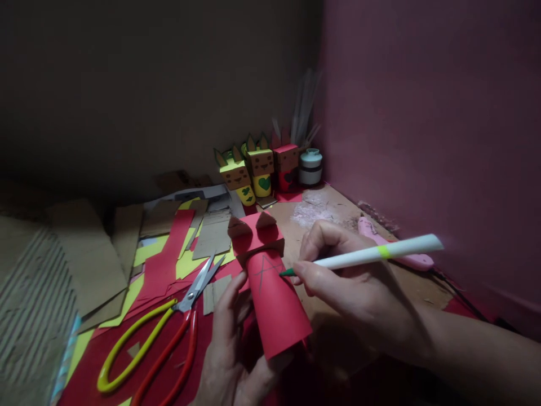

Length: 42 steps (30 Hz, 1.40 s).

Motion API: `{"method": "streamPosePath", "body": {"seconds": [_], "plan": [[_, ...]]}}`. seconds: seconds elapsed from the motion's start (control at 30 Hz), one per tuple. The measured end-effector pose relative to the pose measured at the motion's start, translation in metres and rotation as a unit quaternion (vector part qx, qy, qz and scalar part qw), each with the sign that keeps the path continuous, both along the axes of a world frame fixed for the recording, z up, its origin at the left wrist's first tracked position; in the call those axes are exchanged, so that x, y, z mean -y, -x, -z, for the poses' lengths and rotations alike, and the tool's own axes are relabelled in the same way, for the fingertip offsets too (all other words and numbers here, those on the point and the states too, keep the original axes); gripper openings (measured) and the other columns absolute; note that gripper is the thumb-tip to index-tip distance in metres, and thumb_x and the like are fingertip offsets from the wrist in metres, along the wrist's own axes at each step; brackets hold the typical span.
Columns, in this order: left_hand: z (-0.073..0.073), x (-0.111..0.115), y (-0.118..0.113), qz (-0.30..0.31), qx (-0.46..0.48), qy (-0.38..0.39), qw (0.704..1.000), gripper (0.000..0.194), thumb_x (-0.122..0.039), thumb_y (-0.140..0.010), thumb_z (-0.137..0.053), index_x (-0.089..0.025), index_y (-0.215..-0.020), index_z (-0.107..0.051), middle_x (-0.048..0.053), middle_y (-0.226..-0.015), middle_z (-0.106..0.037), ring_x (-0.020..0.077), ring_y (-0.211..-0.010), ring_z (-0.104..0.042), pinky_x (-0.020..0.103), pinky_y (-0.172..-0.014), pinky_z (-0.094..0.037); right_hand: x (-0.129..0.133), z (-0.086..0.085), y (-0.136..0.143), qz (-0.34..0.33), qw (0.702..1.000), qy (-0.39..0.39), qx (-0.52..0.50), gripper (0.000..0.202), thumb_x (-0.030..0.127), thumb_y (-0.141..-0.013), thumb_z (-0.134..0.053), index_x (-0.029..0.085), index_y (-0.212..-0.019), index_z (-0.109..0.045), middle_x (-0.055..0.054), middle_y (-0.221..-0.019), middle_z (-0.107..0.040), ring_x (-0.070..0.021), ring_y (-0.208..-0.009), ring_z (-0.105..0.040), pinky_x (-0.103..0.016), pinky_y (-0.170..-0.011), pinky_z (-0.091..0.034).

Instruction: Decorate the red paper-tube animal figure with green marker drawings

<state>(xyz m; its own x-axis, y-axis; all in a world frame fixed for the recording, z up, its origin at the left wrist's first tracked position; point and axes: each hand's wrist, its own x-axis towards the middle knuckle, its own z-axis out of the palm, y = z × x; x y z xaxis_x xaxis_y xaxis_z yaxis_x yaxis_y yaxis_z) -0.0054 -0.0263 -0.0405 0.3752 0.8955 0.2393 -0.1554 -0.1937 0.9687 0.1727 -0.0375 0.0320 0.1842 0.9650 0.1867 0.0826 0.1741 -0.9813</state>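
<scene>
My left hand [230, 344] is wrapped around a red paper figure [276, 304], a rolled tube with a box-shaped head and two pointed cardboard ears. Dark lines forming part of a star-like shape are drawn on the upper tube. Pinched in my right hand [346, 276] is a white felt-tip pen [372, 255] with a yellow-green band. Its green tip is at the right side of the tube, by the drawn lines. Left of the figure lie scissors [190, 301] with one yellow and one red handle, blades partly apart.
Two yellow animal figures [257, 169] and a red one [286, 163] stand at the back, beside a pale lidded jar [310, 167]. Cardboard pieces [91, 256] and red paper scraps [164, 265] cover the left. A pink tool [416, 261] with a cord lies near the right wall.
</scene>
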Motion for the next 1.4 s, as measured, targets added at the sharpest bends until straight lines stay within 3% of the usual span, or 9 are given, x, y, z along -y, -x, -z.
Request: {"method": "streamPosePath", "body": {"seconds": [0.17, 0.3, 0.5, 0.63, 0.73, 0.83, 0.93, 1.03, 1.4], "plan": [[0.002, -0.002, 0.002, 0.003, -0.018, -0.012, 1.0, 0.06, -0.047, -0.097, -0.066, -0.037, -0.149, -0.039, 0.006, -0.151, -0.058, 0.0318, -0.14, -0.057, 0.045, -0.114, -0.051, 0.001, -0.001, 0.006, 0.007, 1.0, -0.022, 0.008, 0.018, 0.018, -0.081, -0.063, 0.023, -0.069, -0.051, 0.005, -0.062, -0.051, -0.0104, -0.056, -0.045, -0.024, -0.05, -0.036], [0.001, -0.001, 0.001, 0.01, 0.002, 0.011, 1.0, 0.068, -0.043, -0.091, -0.075, -0.037, -0.149, -0.04, 0.006, -0.153, -0.057, 0.0317, -0.14, -0.057, 0.044, -0.115, -0.051, 0.005, -0.001, 0.008, -0.025, 1.0, -0.013, 0.013, 0.019, 0.016, -0.083, -0.062, 0.023, -0.071, -0.05, 0.006, -0.06, -0.049, -0.0098, -0.052, -0.043, -0.023, -0.048, -0.034], [0.002, -0.003, 0.001, 0.045, 0.044, 0.021, 0.998, 0.066, -0.037, -0.093, -0.075, -0.036, -0.149, -0.039, 0.008, -0.154, -0.058, 0.0309, -0.135, -0.062, 0.043, -0.111, -0.055, 0.011, -0.004, 0.012, -0.064, 0.997, -0.019, 0.034, 0.016, 0.015, -0.084, -0.059, 0.023, -0.073, -0.051, 0.001, -0.073, -0.06, -0.0127, -0.06, -0.052, -0.025, -0.051, -0.041], [0.004, -0.008, 0.003, 0.071, 0.038, -0.006, 0.997, 0.068, -0.033, -0.094, -0.074, -0.036, -0.15, -0.036, 0.008, -0.154, -0.058, 0.0304, -0.137, -0.061, 0.043, -0.113, -0.054, 0.012, -0.005, 0.019, -0.041, 0.995, -0.049, 0.074, 0.019, 0.01, -0.081, -0.061, 0.022, -0.07, -0.052, 0.004, -0.064, -0.057, -0.0093, -0.054, -0.048, -0.022, -0.049, -0.039], [0.008, -0.009, 0.005, 0.071, 0.022, -0.018, 0.997, 0.073, -0.032, -0.093, -0.075, -0.035, -0.152, -0.033, 0.009, -0.155, -0.057, 0.0309, -0.139, -0.059, 0.044, -0.116, -0.051, 0.013, -0.003, 0.022, -0.039, 0.997, -0.048, 0.049, 0.02, 0.01, -0.082, -0.062, 0.022, -0.07, -0.052, 0.006, -0.059, -0.052, -0.0089, -0.051, -0.045, -0.022, -0.047, -0.039], [0.011, -0.01, 0.006, 0.06, 0.017, -0.019, 0.998, 0.075, -0.032, -0.091, -0.077, -0.036, -0.153, -0.034, 0.008, -0.155, -0.056, 0.0318, -0.14, -0.058, 0.045, -0.116, -0.05, 0.014, -0.001, 0.02, -0.044, 0.999, -0.019, 0.019, 0.016, 0.018, -0.088, -0.062, 0.023, -0.075, -0.053, 0.002, -0.067, -0.059, -0.0133, -0.057, -0.053, -0.025, -0.05, -0.045], [0.014, -0.013, 0.008, 0.087, 0.01, -0.038, 0.995, 0.077, -0.027, -0.092, -0.076, -0.042, -0.153, -0.032, 0.004, -0.156, -0.056, 0.0304, -0.138, -0.059, 0.045, -0.116, -0.051, 0.014, 0.0, 0.016, -0.033, 0.998, -0.031, 0.044, 0.018, 0.018, -0.09, -0.063, 0.024, -0.075, -0.054, 0.0, -0.074, -0.061, -0.016, -0.068, -0.058, -0.029, -0.062, -0.051], [0.015, -0.017, 0.011, 0.108, -0.009, -0.075, 0.991, 0.082, -0.022, -0.093, -0.074, -0.046, -0.156, -0.027, 0.003, -0.158, -0.053, 0.0299, -0.141, -0.057, 0.046, -0.117, -0.05, 0.014, -0.001, 0.011, -0.034, 0.997, -0.04, 0.065, 0.02, 0.018, -0.092, -0.063, 0.024, -0.075, -0.055, 0.001, -0.071, -0.059, -0.0151, -0.066, -0.056, -0.027, -0.059, -0.048], [0.018, -0.016, 0.008, 0.102, -0.014, -0.084, 0.991, 0.076, -0.023, -0.097, -0.069, -0.041, -0.156, -0.025, 0.006, -0.159, -0.052, 0.0272, -0.142, -0.056, 0.041, -0.117, -0.05, 0.002, -0.003, 0.01, -0.026, 0.983, -0.057, 0.174, 0.016, 0.022, -0.096, -0.064, 0.023, -0.081, -0.058, 0.002, -0.075, -0.06, -0.0114, -0.063, -0.055, -0.022, -0.053, -0.044]]}}
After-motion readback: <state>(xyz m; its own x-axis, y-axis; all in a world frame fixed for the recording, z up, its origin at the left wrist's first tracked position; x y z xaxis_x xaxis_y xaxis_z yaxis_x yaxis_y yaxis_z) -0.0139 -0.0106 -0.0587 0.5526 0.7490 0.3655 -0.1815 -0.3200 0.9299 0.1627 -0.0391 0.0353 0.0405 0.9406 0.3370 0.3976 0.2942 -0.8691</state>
